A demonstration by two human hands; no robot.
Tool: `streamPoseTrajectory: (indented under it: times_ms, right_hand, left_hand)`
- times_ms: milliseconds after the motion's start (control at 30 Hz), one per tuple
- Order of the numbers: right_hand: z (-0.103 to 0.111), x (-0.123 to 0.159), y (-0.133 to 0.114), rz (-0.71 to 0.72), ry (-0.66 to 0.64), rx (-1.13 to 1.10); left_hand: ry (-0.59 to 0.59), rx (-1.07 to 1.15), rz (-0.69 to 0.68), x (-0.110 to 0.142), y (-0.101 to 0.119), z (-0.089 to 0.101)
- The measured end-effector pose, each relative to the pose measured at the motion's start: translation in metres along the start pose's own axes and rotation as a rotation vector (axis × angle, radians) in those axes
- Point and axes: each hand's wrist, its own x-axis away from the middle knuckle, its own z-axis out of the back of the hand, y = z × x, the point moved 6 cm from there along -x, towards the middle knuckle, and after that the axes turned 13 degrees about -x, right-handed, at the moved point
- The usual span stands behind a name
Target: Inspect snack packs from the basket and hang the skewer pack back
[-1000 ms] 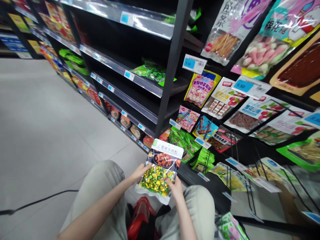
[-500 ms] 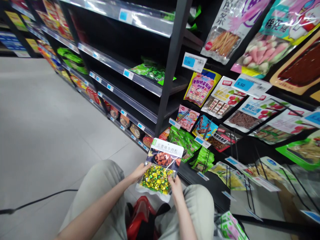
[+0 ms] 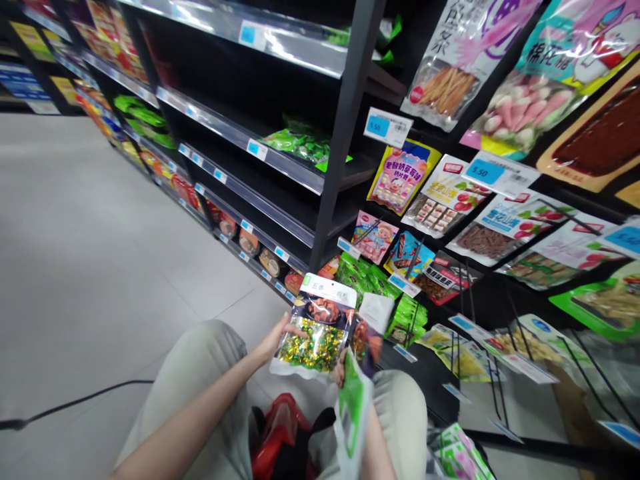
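My left hand (image 3: 278,339) grips the left edge of a bag of beef cubes (image 3: 314,343), with a finger lying across its front. The bag has a white top, a dark picture and gold and green wrapped pieces showing through its window. At its lower right, my right hand (image 3: 342,369) is closed on the packaging, partly covered. A second bag (image 3: 371,327) with a white top and dark picture sticks out behind the first. Nearer me, a green and white packet side (image 3: 352,403) stands tilted, nearly edge-on, over my right wrist; whether it belongs to the second bag is unclear.
Hanging snack pouches (image 3: 447,198) and wire hooks fill the rack at right. Green packets (image 3: 300,143) lie on a shelf ahead. A red object (image 3: 283,427) stands between my knees. A black cable (image 3: 75,400) lies on the floor at left.
A second bag and a green and white packet side have come into view at my right hand. The front bag has turned and shifted slightly left; my left finger has extended across it.
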Motion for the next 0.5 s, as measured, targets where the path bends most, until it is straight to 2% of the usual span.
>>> streamPoseTrajectory:
  times_ms: [67, 200, 233, 367, 500]
  right_hand:
    - [-0.002, -0.008, 0.007, -0.089, -0.168, 0.007]
    - [0.003, -0.015, 0.017, -0.166, -0.343, -0.106]
    - [0.006, -0.014, 0.018, -0.161, -0.338, -0.119]
    - [0.027, -0.007, 0.013, -0.047, -0.172, -0.106]
    - [0.032, -0.003, 0.017, -0.126, -0.160, -0.158]
  left_hand:
    - [-0.002, 0.002, 0.003, 0.001, 0.001, -0.001]
    - [-0.001, 0.009, 0.009, 0.001, 0.002, -0.001]
    - [-0.003, 0.012, 0.014, 0.001, 0.002, -0.001]
    - [-0.016, 0.039, 0.052, 0.001, -0.001, -0.002]
    - [-0.016, 0.056, 0.068, 0.001, -0.003, -0.002]
